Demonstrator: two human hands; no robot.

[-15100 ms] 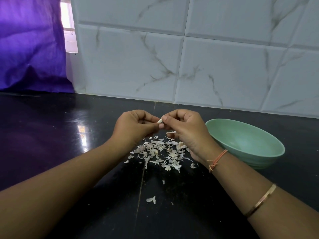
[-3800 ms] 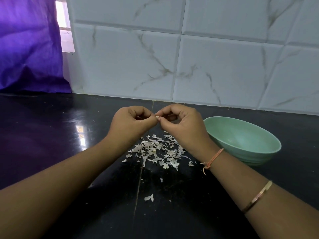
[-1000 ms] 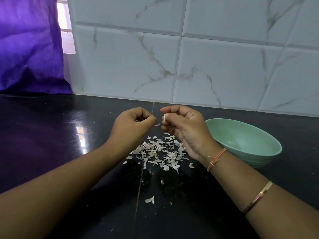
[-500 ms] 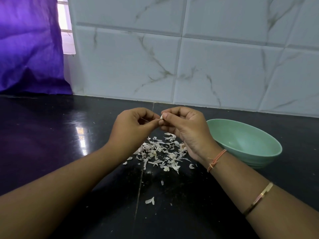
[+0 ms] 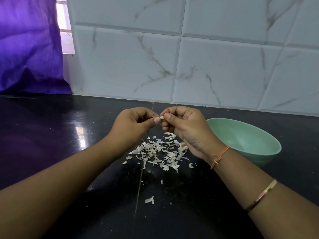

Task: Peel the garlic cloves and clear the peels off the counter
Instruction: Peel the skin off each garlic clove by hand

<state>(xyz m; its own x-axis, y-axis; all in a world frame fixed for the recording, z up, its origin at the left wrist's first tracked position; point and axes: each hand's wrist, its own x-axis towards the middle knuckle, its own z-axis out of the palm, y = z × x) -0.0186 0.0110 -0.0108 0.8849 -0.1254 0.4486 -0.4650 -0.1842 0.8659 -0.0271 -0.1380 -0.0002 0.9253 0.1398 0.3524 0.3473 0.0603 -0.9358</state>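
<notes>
Pinching garlic clove (image 5: 161, 117) between both hands | above peels (image 5: 159, 150)

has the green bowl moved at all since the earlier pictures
No. The green bowl sits in the same spot on the black counter, right of the peel pile and just short of the tiled wall.

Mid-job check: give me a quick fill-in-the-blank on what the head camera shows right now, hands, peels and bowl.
1. Both hands, the left hand and the right hand, pinch one garlic ____ between their fingertips.
2. The pile of peels lies on the ____ counter, below the hands.
3. The green bowl stands to the ____ of the peels.
4. One stray peel lies ____ the camera than the pile.

Missing words: clove; black; right; nearer
</notes>
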